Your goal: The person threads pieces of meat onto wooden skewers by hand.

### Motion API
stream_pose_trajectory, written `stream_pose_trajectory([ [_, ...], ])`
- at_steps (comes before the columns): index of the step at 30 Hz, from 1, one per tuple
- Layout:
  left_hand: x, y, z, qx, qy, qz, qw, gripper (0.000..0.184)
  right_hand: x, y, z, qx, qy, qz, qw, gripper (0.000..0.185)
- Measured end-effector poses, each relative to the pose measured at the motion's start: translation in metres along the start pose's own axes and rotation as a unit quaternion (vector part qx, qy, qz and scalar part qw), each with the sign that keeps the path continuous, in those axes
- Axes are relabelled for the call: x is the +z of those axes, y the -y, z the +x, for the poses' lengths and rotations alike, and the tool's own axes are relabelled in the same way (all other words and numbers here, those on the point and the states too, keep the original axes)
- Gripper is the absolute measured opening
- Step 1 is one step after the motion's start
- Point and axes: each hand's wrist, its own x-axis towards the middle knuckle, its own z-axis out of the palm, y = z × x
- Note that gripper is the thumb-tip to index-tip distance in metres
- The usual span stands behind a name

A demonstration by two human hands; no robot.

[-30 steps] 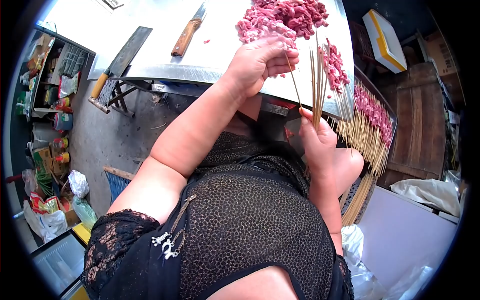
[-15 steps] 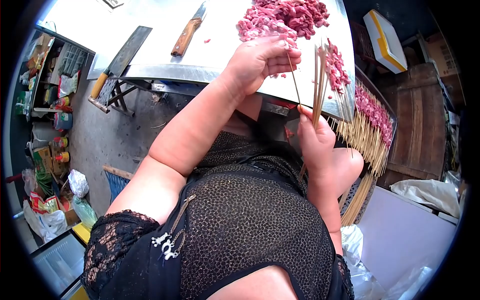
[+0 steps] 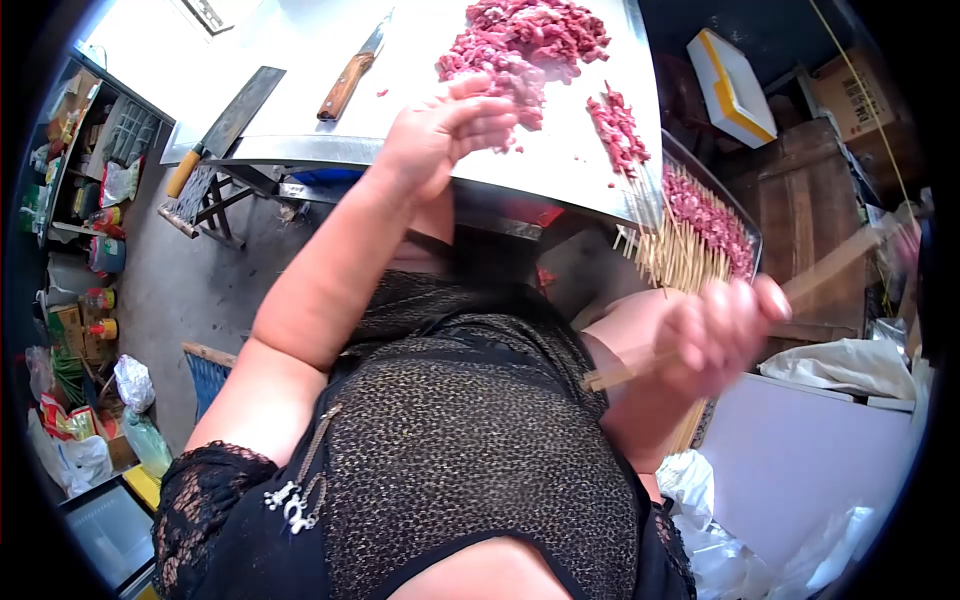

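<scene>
My left hand is over the metal-edged white table, at the near edge of a pile of cut raw meat. Its fingers are loosely curved and apart; whether a scrap of meat lies against them is hard to see. My right hand, smeared by motion, is off to the right of my body. It is closed round a bundle of thin bamboo skewers, which slants up to the right and is blurred too. Several skewers threaded with meat lie at the table's right corner.
A tray of finished meat skewers stands beside the table's right edge. A cleaver and a wooden-handled knife lie at the table's left. A white foam box is at back right, and a pale cabinet at lower right.
My right hand has swung right and down with the skewers, away from my left hand. My left hand has shifted left along the meat pile's edge. The view has also shifted slightly.
</scene>
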Motion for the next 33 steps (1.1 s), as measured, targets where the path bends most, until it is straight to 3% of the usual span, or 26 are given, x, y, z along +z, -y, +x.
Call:
stream_pose_trajectory([
  [2, 0.0, -0.004, -0.009, 0.008, -0.009, -0.006, 1.0, 0.035, 0.039, 0.02, -0.009, -0.096, 0.127, 0.086, 0.983, 0.014],
  [4, 0.008, -0.009, -0.024, 0.018, -0.014, 0.014, 1.0, 0.035, 0.067, 0.029, -0.026, -0.218, 0.267, 0.149, 0.927, 0.016],
  [6, 0.017, -0.012, -0.035, 0.02, -0.008, 0.011, 1.0, 0.036, 0.098, 0.026, -0.031, -0.271, 0.335, 0.16, 0.888, 0.017],
  [7, 0.022, -0.014, -0.042, 0.027, 0.004, 0.019, 0.999, 0.037, 0.118, 0.013, -0.02, -0.496, 0.341, 0.06, 0.796, 0.011],
  [8, 0.027, -0.017, -0.047, 0.035, 0.012, 0.032, 0.999, 0.037, 0.125, 0.019, -0.026, -0.597, 0.34, -0.003, 0.727, 0.009],
  [9, 0.031, -0.021, -0.052, 0.042, 0.02, 0.046, 0.998, 0.037, 0.129, 0.033, -0.038, -0.599, 0.344, -0.007, 0.723, 0.009],
  [10, 0.035, -0.025, -0.055, 0.047, 0.012, 0.067, 0.997, 0.037, 0.133, 0.047, -0.051, -0.401, 0.391, 0.054, 0.827, 0.01],
  [12, 0.04, -0.035, -0.062, 0.066, 0.02, 0.083, 0.994, 0.036, 0.141, 0.059, -0.066, -0.062, 0.401, 0.14, 0.903, 0.009],
  [14, 0.04, -0.044, -0.065, 0.079, 0.012, 0.09, 0.993, 0.035, 0.151, 0.048, -0.061, -0.315, 0.402, 0.103, 0.854, 0.009],
  [17, 0.041, -0.054, -0.068, 0.103, 0.026, 0.106, 0.989, 0.036, 0.166, 0.019, -0.043, -0.646, 0.356, 0.046, 0.674, 0.008],
  [18, 0.048, -0.056, -0.072, 0.097, 0.004, 0.102, 0.99, 0.036, 0.167, 0.018, -0.045, -0.644, 0.359, 0.046, 0.674, 0.008],
  [23, 0.045, -0.061, -0.064, 0.107, 0.015, 0.107, 0.988, 0.036, 0.168, 0.015, -0.056, -0.596, 0.379, 0.025, 0.707, 0.008],
  [25, 0.046, -0.06, -0.056, 0.111, 0.027, 0.123, 0.986, 0.035, 0.158, 0.023, -0.056, -0.445, 0.406, 0.041, 0.797, 0.01],
  [27, 0.043, -0.056, -0.045, 0.116, 0.034, 0.123, 0.985, 0.035, 0.14, 0.04, -0.062, -0.193, 0.396, 0.084, 0.894, 0.013],
  [29, 0.04, -0.049, -0.032, 0.085, 0.068, 0.106, 0.988, 0.036, 0.098, 0.034, -0.054, -0.049, 0.258, 0.03, 0.964, 0.016],
  [30, 0.039, -0.044, -0.026, 0.064, 0.09, 0.079, 0.991, 0.04, 0.068, 0.023, -0.044, -0.039, 0.155, -0.093, 0.983, 0.011],
  [32, 0.044, -0.036, -0.007, 0.02, 0.094, 0.063, 0.993, 0.044, 0.02, -0.009, -0.017, 0.084, -0.076, -0.265, 0.958, 0.015],
  [33, 0.044, -0.029, 0.006, 0.013, 0.101, 0.054, 0.993, 0.044, -0.002, -0.027, -0.008, 0.127, -0.124, -0.327, 0.928, 0.017],
])
